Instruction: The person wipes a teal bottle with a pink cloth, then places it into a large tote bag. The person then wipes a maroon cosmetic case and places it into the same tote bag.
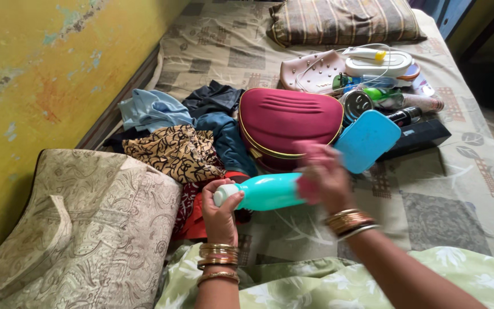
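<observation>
Left hand gripping turquoise bottle near its white cap, blurred right hand clasping its base

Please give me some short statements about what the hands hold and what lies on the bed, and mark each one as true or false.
1. Both hands hold a turquoise bottle. True: the left hand is at its white end and the right hand at the other.
2. The bottle stands upright on the bed. False: it is held sideways above it.
3. A maroon case lies behind the bottle. True.
4. The blue lid lies on the pillow. False: it leans beside the maroon case.
</observation>
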### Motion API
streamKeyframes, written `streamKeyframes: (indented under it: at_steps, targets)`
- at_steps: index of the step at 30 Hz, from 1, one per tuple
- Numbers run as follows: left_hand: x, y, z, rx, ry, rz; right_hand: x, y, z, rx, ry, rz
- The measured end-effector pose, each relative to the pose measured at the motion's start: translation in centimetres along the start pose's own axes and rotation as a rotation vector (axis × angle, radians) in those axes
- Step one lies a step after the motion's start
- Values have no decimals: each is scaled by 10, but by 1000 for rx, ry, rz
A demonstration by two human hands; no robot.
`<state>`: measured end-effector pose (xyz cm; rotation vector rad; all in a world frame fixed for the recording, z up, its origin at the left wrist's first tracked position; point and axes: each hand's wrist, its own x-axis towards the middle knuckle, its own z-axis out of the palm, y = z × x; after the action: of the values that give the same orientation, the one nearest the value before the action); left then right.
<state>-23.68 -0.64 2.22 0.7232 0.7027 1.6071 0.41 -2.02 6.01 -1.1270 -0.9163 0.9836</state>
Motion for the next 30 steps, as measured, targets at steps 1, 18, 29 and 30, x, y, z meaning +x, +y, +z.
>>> streamKeyframes:
  at_steps: [1, 18, 29, 30]
  targets:
    - [1, 2, 1, -24, -4, -8, -5, -2, 34, 96, -140, -66]
    - [-6, 2, 28, 238, -14, -60, 3, 51, -57, -942, 77, 78]
    - [-4, -1, 10, 274, 51, -136, -38, 51, -31, -751, 201, -229]
    - [-5, 0, 12, 267, 32, -92, -44, 45, -15, -776, 176, -255]
